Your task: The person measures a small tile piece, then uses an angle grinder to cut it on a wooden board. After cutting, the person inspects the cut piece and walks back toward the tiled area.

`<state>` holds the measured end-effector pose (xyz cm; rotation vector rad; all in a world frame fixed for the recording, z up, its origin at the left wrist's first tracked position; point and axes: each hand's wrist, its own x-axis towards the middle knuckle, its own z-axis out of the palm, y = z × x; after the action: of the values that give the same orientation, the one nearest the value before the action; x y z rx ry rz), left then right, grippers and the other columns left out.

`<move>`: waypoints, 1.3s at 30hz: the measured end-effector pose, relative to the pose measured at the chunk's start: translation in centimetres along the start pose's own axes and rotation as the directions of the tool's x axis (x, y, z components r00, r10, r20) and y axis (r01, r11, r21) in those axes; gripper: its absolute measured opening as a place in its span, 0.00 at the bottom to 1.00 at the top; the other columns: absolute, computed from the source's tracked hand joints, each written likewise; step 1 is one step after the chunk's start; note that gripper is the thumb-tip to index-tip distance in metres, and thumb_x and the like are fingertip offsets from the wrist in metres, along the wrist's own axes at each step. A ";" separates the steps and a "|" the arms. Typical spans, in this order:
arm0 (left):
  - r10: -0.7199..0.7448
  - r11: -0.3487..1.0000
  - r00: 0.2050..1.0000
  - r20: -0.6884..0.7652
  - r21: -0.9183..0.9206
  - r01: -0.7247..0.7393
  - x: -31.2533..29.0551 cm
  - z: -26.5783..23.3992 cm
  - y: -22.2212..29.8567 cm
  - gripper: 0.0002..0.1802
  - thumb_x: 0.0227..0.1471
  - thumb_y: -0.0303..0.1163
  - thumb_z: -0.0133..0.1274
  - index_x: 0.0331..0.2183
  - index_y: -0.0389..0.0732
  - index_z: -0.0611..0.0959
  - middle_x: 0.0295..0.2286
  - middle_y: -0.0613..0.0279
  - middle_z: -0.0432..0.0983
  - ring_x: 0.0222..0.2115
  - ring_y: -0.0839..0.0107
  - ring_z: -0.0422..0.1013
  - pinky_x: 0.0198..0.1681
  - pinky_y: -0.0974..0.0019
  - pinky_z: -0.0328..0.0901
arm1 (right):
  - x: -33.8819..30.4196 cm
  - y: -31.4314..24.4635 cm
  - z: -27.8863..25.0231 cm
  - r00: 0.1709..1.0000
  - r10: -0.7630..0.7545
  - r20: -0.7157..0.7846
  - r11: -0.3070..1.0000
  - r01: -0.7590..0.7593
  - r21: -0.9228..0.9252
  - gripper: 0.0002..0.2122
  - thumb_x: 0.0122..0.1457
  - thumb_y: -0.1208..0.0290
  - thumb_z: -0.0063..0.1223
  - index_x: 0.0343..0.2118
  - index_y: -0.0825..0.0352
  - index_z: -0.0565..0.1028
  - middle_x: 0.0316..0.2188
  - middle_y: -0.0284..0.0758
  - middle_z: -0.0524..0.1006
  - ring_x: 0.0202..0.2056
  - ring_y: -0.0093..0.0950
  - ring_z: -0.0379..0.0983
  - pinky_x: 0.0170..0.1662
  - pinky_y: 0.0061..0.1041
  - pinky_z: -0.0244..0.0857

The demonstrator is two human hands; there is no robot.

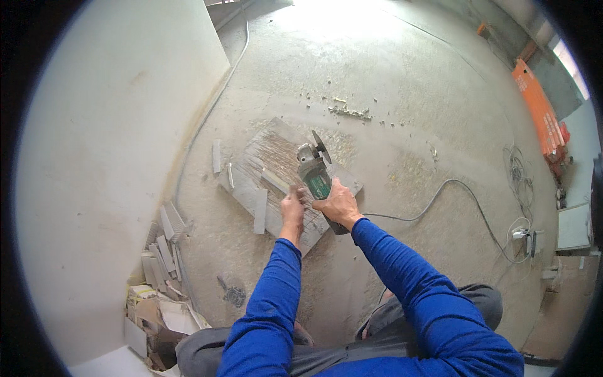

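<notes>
My right hand (pixel 340 204) is wrapped round the body of a dark green angle grinder (pixel 318 183). The grinder points away from me, its thin round disc (pixel 321 147) standing on edge at the far end. Just left of it, my left hand (pixel 293 208) is closed, fingertips pinching the near end of a narrow grey tile strip (pixel 273 180). Beneath both hands lies a scored grey slab (pixel 286 135), set at an angle on the floor. A second tile strip (pixel 260 212) rests across the slab's left edge.
Small offcuts (pixel 217 156) lie left of the slab; broken pieces (pixel 352 113) are scattered beyond it. More strips (pixel 164 251) lean by the white wall (pixel 119 157). The grinder's cable (pixel 461 182) runs right to a socket (pixel 521 234). Orange boxes (pixel 537 110) stand far right.
</notes>
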<state>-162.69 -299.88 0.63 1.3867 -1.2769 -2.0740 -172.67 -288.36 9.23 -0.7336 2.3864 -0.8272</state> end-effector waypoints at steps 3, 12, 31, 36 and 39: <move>0.427 0.622 0.845 -0.323 0.783 -0.015 2.1 -1.1 -0.3 0.33 0.57 0.56 0.57 0.43 0.31 0.79 0.43 0.44 0.78 0.42 0.48 0.76 0.45 0.48 0.70 | 0.3 -0.1 0.1 0.996 0.023 -0.086 1.000 -0.023 0.003 0.31 0.43 0.56 0.69 0.44 0.75 0.71 0.38 0.56 0.80 0.43 0.52 0.79 0.49 0.42 0.72; 0.359 0.522 0.890 -0.282 0.851 0.060 1.9 -1.0 2.1 0.30 0.50 0.47 0.61 0.43 0.30 0.77 0.46 0.42 0.74 0.46 0.46 0.75 0.49 0.48 0.71 | 1.9 1.9 1.5 0.990 0.074 -0.116 0.988 -0.089 -0.124 0.33 0.49 0.47 0.68 0.46 0.72 0.71 0.43 0.53 0.79 0.47 0.51 0.77 0.49 0.45 0.70; 0.763 0.454 0.630 -0.144 0.813 -0.364 5.8 -14.6 -0.7 0.26 0.37 0.27 0.67 0.39 0.33 0.75 0.45 0.46 0.65 0.50 0.47 0.63 0.54 0.48 0.63 | 3.9 3.5 6.6 0.961 -0.085 -0.265 0.912 -0.032 -0.408 0.38 0.52 0.54 0.68 0.60 0.73 0.65 0.48 0.45 0.74 0.50 0.42 0.73 0.51 0.39 0.70; 0.834 0.443 0.480 -0.271 0.848 -0.291 11.3 -17.9 4.3 0.24 0.37 0.30 0.68 0.35 0.34 0.74 0.43 0.45 0.66 0.49 0.46 0.62 0.54 0.47 0.61 | 3.7 3.1 6.8 0.964 -0.103 -0.246 0.872 -0.032 -0.489 0.39 0.52 0.52 0.67 0.60 0.73 0.64 0.48 0.43 0.73 0.50 0.41 0.73 0.50 0.38 0.69; 0.822 0.489 0.399 -0.407 0.863 -0.128 14.0 -20.6 6.7 0.24 0.38 0.33 0.68 0.36 0.34 0.76 0.43 0.44 0.67 0.48 0.44 0.62 0.54 0.46 0.60 | 3.4 3.0 7.2 0.965 -0.144 -0.218 0.851 0.008 -0.526 0.39 0.51 0.54 0.68 0.60 0.73 0.64 0.48 0.42 0.72 0.51 0.40 0.72 0.52 0.38 0.68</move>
<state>-152.78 -323.20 -4.19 1.5578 -1.7942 -0.2398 -171.71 -291.36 1.33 -0.9846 2.8717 -0.2961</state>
